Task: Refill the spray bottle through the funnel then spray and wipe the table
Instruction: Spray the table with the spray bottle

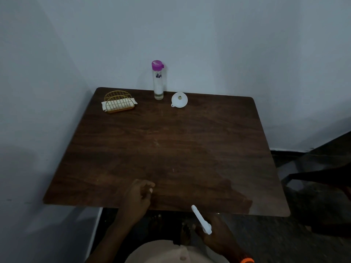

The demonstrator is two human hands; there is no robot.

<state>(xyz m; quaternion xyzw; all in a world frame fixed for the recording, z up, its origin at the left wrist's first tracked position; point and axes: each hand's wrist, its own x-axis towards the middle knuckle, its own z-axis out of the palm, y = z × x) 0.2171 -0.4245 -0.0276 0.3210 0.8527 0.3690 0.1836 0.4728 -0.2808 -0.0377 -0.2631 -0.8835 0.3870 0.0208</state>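
A person seated at a dark wood-grain desk (171, 149) in a dim, blue-grey corner reaches both hands over its near edge. The right hand (216, 234), at the lower centre-right of the frame, is closed around a white spray bottle's trigger head (201, 219); its nozzle tip points up and to the left, just over the desk's front edge. The bottle body below the head is hidden behind the hand. An orange band (247, 260) shows at that wrist, at the very bottom of the frame.

The left hand (138, 194), lower centre-left, rests at the desk's near edge with fingers loosely curled and nothing in its grasp.

Along the far edge, at the upper centre of the frame, a tall clear water bottle with a purple cap (158, 80) stands upright against the wall, clear liquid visible in its lower part. Just to its right a white funnel (179, 100) lies on the desk, its wide mouth turned toward the camera. To the upper left, well apart from both, a gold wire napkin holder (118, 103) holds a stack of white tissues (118, 104). A dark chair (319, 173) stands at the right edge of the frame.
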